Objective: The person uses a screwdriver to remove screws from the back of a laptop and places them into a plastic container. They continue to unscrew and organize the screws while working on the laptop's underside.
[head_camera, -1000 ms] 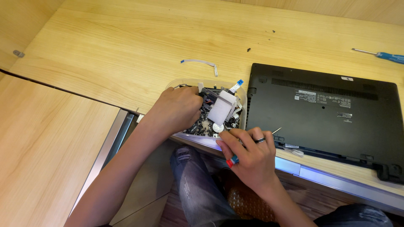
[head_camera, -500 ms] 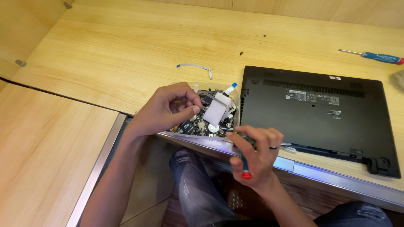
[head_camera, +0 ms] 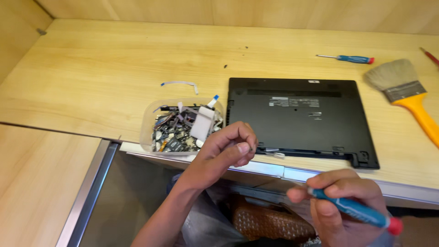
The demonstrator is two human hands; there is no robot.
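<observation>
We see a blue-handled screwdriver [head_camera: 356, 211] w/ red end cap, held in right hand [head_camera: 340, 206], lying slantwise, cap toward bottom right, below the desk edge; tip hidden. Left hand [head_camera: 224, 153] is pinched shut at the front edge, between clear plastic tub [head_camera: 147, 128] of small electronic scraps and black laptop [head_camera: 299, 116], lying bottom-up, flat.

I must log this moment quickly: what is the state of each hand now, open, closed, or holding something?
Left hand: fingers pinched closed; whether they hold anything cannot be told.
Right hand: closed around a blue screwdriver.
</observation>
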